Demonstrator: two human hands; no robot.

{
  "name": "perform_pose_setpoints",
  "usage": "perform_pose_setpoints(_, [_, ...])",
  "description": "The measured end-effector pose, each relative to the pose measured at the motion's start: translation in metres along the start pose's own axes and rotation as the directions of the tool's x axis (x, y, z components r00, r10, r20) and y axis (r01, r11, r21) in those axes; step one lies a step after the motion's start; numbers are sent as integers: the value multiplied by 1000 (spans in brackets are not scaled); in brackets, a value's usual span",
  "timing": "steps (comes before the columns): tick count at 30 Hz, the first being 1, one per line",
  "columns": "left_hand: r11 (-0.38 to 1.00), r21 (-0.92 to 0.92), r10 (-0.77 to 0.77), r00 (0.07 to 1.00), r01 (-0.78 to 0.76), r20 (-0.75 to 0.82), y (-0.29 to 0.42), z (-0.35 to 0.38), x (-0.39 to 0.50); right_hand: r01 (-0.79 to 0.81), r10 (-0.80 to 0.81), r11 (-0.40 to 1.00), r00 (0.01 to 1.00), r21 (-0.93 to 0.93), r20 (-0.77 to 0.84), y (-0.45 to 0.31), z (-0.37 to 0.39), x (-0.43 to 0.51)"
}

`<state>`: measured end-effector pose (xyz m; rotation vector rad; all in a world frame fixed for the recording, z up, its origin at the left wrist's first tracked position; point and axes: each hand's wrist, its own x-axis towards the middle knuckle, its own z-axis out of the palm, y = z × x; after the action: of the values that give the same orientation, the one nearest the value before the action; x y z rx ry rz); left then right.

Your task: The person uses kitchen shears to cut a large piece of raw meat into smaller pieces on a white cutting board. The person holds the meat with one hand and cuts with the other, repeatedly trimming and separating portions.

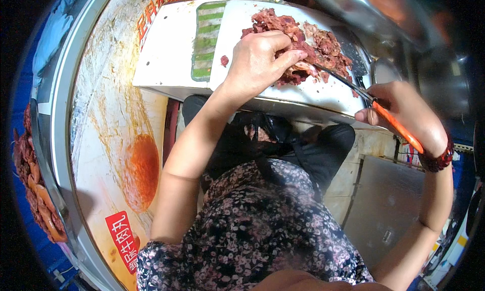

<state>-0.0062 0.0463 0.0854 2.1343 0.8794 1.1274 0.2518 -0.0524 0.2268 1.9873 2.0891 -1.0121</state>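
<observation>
A heap of shredded reddish-brown cooked meat [274,22] lies on a white work surface [237,20] in front of me. My left hand [261,54] rests over the near side of the heap, its thumb and forefinger pinching a piece. In my right hand [403,103] is an orange-handled bladed tool [396,126]; whether it is scissors or a knife I cannot tell. Its dark, narrow blade reaches left to the meat beside my left thumb, where the tip is hidden. One small scrap of meat [224,61] sits apart, left of my wrist.
Green and white stripes [208,41] mark the work surface's left part. An orange-stained panel [113,101] bearing writing runs along a metal frame [62,64] at left. Beyond it are more meat [36,185] and blue gloves [53,33]. A steel door [382,200] stands low at right.
</observation>
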Motion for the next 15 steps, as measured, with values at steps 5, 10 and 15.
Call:
perform_pose_setpoints(5, [994,70,91,995,-87,-50,-5,6,-2,-39,43,987,999,-156,18,-15,-7,-15])
perform_pose_setpoints(10, [987,131,99,993,-91,-57,-1,10,-2,0,-4,957,1000,-291,-12,-27,-8,-15])
perform_pose_setpoints(15, [981,160,118,991,-106,-64,0,16,-3,39,-54,934,998,-355,-32,-24,-5,-7])
